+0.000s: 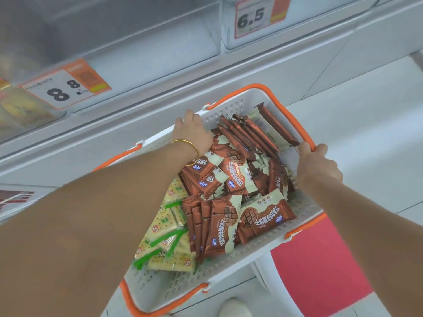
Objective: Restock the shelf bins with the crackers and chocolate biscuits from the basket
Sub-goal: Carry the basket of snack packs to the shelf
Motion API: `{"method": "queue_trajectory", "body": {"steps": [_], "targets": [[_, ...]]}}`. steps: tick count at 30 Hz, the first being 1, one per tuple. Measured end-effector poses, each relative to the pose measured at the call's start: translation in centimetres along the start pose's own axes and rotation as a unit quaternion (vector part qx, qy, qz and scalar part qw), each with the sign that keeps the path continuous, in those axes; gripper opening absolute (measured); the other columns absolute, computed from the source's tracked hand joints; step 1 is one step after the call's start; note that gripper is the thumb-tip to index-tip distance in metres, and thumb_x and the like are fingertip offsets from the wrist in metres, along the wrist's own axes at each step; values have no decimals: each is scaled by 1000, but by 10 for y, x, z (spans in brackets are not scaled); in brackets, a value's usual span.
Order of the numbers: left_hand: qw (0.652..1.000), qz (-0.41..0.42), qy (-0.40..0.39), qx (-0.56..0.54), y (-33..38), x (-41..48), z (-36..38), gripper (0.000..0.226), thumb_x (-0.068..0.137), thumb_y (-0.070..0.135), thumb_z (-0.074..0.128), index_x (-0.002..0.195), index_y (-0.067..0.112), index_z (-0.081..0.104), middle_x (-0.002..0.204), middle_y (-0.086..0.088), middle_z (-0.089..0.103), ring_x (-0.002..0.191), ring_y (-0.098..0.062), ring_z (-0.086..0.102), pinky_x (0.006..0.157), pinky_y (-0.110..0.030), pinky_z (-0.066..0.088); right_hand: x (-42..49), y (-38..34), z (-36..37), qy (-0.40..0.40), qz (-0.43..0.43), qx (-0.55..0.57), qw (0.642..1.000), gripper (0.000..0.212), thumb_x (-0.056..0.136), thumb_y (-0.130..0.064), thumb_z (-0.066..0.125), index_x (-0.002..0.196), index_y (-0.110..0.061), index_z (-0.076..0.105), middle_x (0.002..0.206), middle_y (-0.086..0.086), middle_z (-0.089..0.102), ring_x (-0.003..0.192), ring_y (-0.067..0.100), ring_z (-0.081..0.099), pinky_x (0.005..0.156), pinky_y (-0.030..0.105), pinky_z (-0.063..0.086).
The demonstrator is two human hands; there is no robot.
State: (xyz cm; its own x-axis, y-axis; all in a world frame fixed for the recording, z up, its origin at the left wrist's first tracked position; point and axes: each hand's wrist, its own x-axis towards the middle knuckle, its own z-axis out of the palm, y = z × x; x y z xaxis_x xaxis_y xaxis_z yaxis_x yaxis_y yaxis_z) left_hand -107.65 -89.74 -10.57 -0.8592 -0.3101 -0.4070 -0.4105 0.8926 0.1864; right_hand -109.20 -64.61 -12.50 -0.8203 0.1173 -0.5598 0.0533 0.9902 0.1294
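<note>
Basket [231,109] dead centre in the head view, white with an orange handle [270,92], and both hands are clamped on it. The left hand [193,131] curls over the far rim, and the right hand [317,164] wraps round the handle on the right side. The hands sit well apart. Chocolate biscuits [229,179] fill the middle and far end, and the crackers [164,232] are heaped at the near-left end under the left forearm. The basket's long axis runs near-left to far-right. Shelf bins [137,30] lie up and beyond the far rim, behind price tags [64,88]. The left hand is nearer them and touches the brown packs, so it looks the likelier to let go and pick first.
</note>
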Motion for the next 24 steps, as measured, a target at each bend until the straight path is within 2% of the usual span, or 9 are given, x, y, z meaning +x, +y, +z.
{"method": "queue_trajectory", "body": {"steps": [4,7,12,20,24], "targets": [[999,30,-4,-26,38,14,-6,58,92,29,42,140,1,28,144,-10,25,132,-30,24,110,-38,25,18,7,-12,-5,9,1,1000,58,79,6,54,125,-16,26,122,18,28,94,46,53,82,55,51],[999,39,-12,12,38,17,-4,64,92,34,40,144,2,20,150,-10,18,136,-29,18,114,-38,21,27,8,-21,-14,13,-6,1000,58,79,5,55,124,-17,26,122,17,27,96,45,52,83,55,51],[997,17,-64,32,37,15,-2,75,94,40,36,150,8,-2,159,-3,-6,145,-27,-9,119,-40,6,30,7,-26,-26,13,-28,999,58,79,4,55,122,-18,25,122,17,26,94,41,52,81,54,52],[991,41,-121,46,29,17,-16,73,93,40,38,151,13,3,159,0,-11,146,-25,-9,119,-44,9,32,9,-26,-51,19,-61,997,61,78,4,58,123,-20,25,116,15,24,89,37,52,77,50,54],[994,20,-105,38,36,10,-16,71,95,38,37,152,14,2,159,-1,-11,146,-23,-10,119,-43,5,31,10,-25,-59,1,-86,995,69,77,5,59,129,-17,19,123,18,20,92,35,55,76,47,57]]}}
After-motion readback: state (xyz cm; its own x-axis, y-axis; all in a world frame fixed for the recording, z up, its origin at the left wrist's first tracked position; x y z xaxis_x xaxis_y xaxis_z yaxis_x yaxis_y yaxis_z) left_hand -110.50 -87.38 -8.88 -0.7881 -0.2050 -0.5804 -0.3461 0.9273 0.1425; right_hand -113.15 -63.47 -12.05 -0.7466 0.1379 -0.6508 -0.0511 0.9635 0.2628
